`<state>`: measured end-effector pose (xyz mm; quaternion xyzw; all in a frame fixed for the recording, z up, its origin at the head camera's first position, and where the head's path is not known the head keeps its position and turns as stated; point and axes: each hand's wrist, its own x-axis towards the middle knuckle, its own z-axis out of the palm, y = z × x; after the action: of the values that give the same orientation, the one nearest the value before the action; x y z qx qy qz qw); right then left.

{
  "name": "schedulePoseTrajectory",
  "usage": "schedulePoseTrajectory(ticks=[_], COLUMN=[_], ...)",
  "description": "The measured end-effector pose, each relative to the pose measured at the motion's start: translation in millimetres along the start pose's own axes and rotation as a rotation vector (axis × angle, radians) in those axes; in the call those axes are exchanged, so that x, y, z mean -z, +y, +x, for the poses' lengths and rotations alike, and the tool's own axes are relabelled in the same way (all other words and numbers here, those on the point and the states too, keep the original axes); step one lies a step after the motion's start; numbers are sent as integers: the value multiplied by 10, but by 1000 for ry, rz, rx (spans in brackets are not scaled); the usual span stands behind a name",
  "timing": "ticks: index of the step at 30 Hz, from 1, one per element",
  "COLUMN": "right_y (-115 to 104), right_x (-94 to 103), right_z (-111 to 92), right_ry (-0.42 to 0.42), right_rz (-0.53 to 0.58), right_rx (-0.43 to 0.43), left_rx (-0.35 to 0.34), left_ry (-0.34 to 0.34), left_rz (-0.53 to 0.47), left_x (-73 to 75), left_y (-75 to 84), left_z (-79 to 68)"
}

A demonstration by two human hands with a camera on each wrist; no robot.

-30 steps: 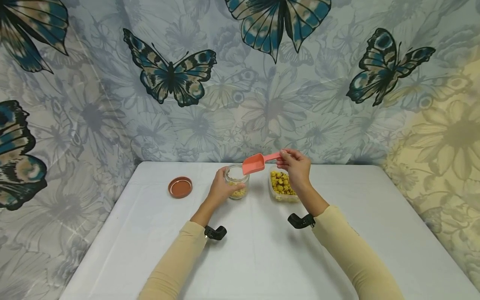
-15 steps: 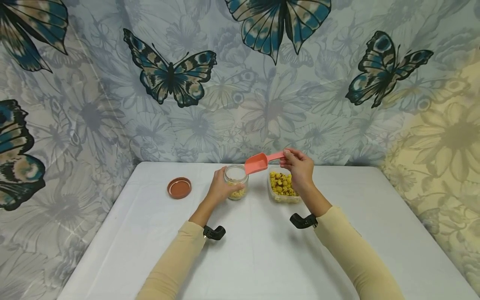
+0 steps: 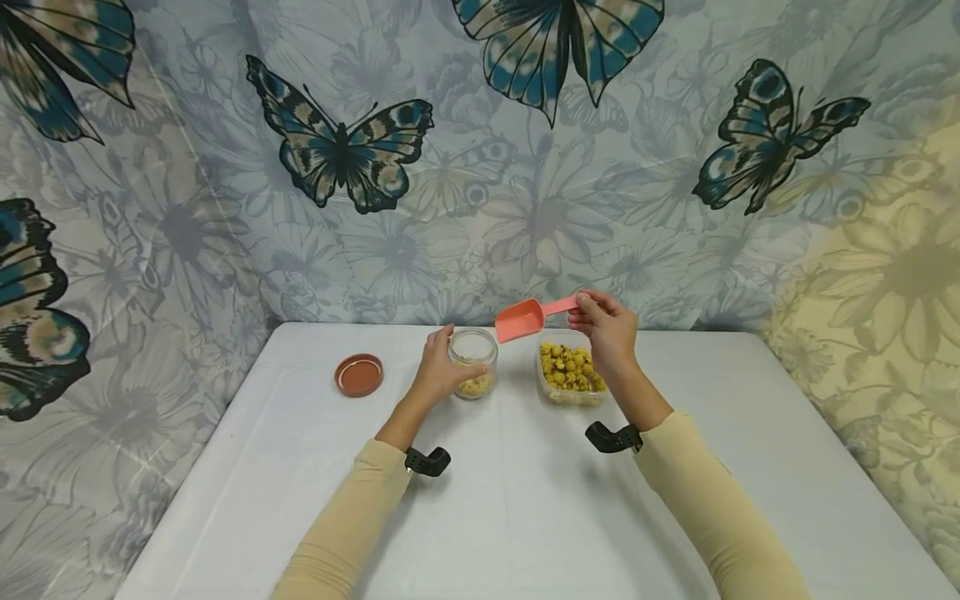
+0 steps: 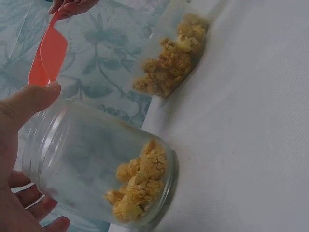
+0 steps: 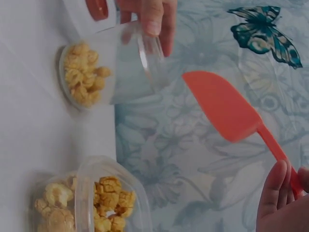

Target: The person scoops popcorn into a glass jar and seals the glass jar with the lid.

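Note:
A clear glass jar [image 3: 476, 350] with popcorn [image 4: 137, 186] at its bottom stands upright on the table. My left hand [image 3: 441, 365] holds it near the neck, thumb on one side and fingers on the other. My right hand [image 3: 613, 333] pinches the handle of a coral-red scoop [image 3: 520, 320] between thumb and fingers. The scoop is in the air, to the right of the jar's mouth and apart from it; no popcorn shows in its bowl. Below the right hand sits a clear plastic container [image 3: 568, 399] full of popcorn pieces [image 3: 570, 367].
A round brown lid [image 3: 358, 376] lies on the white tabletop [image 3: 495, 500], left of the jar. Behind the table's far edge hangs a butterfly-patterned cloth [image 3: 555, 208]. Black wrist cameras [image 3: 429, 462] sit on both wrists.
My right hand has drawn the scoop to the right and slightly up, away from the jar's mouth and towards the container. The left hand and jar have stayed nearly still.

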<state>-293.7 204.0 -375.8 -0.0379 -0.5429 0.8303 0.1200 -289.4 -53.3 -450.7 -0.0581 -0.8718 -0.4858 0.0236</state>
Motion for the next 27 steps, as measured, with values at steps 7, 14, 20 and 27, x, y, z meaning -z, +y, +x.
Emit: schedulePoseTrajectory(ticks=[7, 14, 20, 27], right_y=[-74, -159, -237, -294], right_x=[26, 45, 64, 110], right_z=[-19, -19, -38, -6], right_ry=[10, -4, 10, 32], right_rz=[-8, -6, 3, 21], right_rx=[18, 56, 98, 108], left_rx=[-81, -228, -275, -308], left_ry=[39, 71, 52, 30], left_rz=[19, 83, 66, 70], left_x=[8, 12, 4, -33], left_y=[45, 128, 221, 310], left_z=[-20, -48, -58, -68])
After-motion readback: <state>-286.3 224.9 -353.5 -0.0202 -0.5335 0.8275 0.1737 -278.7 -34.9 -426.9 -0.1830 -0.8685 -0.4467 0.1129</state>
